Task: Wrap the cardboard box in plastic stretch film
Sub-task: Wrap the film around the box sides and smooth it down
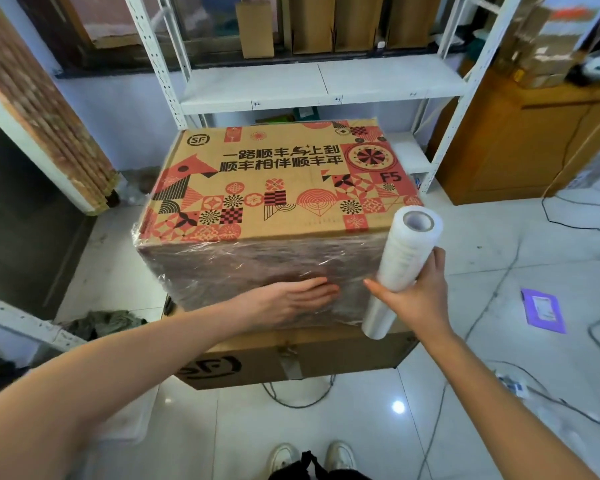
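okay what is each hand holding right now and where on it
The right hand grips the stretch film roll around its lower middle. The left hand holds nothing; it presses flat on the box's film-covered front.

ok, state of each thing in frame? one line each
box: film over near side, printed top bare
film roll: upright, at box's near right corner
left hand: flat on filmed near side
right hand: grips the roll
lower box: under the box, taped, unwrapped
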Demonstrator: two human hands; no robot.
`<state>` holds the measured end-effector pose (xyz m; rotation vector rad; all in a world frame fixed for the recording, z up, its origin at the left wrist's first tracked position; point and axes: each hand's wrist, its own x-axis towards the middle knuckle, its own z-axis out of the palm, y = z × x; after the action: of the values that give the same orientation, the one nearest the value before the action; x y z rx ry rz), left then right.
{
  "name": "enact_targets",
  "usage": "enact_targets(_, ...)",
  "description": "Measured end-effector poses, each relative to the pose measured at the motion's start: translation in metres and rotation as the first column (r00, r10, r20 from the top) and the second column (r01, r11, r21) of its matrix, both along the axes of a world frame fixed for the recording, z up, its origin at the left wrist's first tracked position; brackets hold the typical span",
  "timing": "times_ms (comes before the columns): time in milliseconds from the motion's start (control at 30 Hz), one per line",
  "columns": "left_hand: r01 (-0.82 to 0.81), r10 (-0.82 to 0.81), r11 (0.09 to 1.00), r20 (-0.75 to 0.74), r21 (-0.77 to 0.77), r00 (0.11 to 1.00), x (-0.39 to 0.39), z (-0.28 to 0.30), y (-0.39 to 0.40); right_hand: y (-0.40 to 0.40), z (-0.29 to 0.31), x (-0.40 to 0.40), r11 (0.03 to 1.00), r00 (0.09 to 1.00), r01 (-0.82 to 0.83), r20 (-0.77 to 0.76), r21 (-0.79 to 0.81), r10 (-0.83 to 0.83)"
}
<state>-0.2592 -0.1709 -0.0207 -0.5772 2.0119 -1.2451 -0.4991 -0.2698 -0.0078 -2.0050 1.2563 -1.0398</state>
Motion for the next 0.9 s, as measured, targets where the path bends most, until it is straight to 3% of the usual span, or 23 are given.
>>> enact_targets(100,0.018,-0.022,0.999,-0.123,-0.033,0.992,-0.004,0.019,-0.013,0.005,-0.005,0.001,1.000,1.000,-0.010,-0.027,-0.014,0.010)
enact_targets(267,0.031,-0.038,0.996,-0.083,-0.086,0.996,-0.003,0.033,-0.022,0.005,-0.001,0.006,0.998,1.000,-0.020,0.004,0.054,0.020)
enact_targets(467,0.033,-0.041,0.997,-0.133,-0.064,0.990,-0.003,0.032,-0.024,0.002,0.001,-0.011,0.978,0.977,-0.193,-0.077,0.075,0.199)
enact_targets(600,0.032,-0.038,0.998,-0.105,-0.056,0.994,-0.004,0.032,-0.026,0.002,0.011,-0.012,0.970,0.973,-0.227,-0.016,0.084,0.229)
enact_targets(700,0.039,-0.050,0.996,-0.131,-0.083,0.990,-0.003,0.034,-0.029,0.006,0.017,-0.007,0.969,0.973,-0.227,0.068,0.098,0.221)
enact_targets(900,0.059,-0.073,0.993,-0.145,-0.102,0.987,-0.001,0.032,-0.028,0.010,0.016,-0.003,0.979,0.980,-0.194,0.054,0.057,0.191)
